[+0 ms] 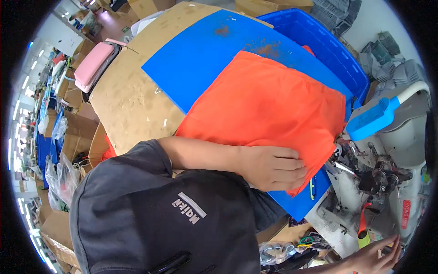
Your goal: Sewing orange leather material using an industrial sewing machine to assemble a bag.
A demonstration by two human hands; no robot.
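A large orange-red cloth (269, 107) lies spread over a blue board (191, 61) on the table. My left hand (273, 169) is closed over the cloth's near edge, its fingers bent and pressed together; the thumb is hidden. At the lower right, my right hand (376, 255) is beside the sewing machine (413, 178), apart from the cloth. Its fingers are stretched and apart, with no object clearly held. The machine's greasy needle and presser parts (383, 178) sit just right of the cloth's near corner.
Behind the cloth stands a blue plastic bin (328, 41). A light-blue brush (372, 121) rests atop the machine. The tan tabletop (132, 91) extends left, with a pink case (96, 64) at its edge. Scissors and tape rolls (280, 251) lie below. Cardboard boxes (59, 233) stand far left.
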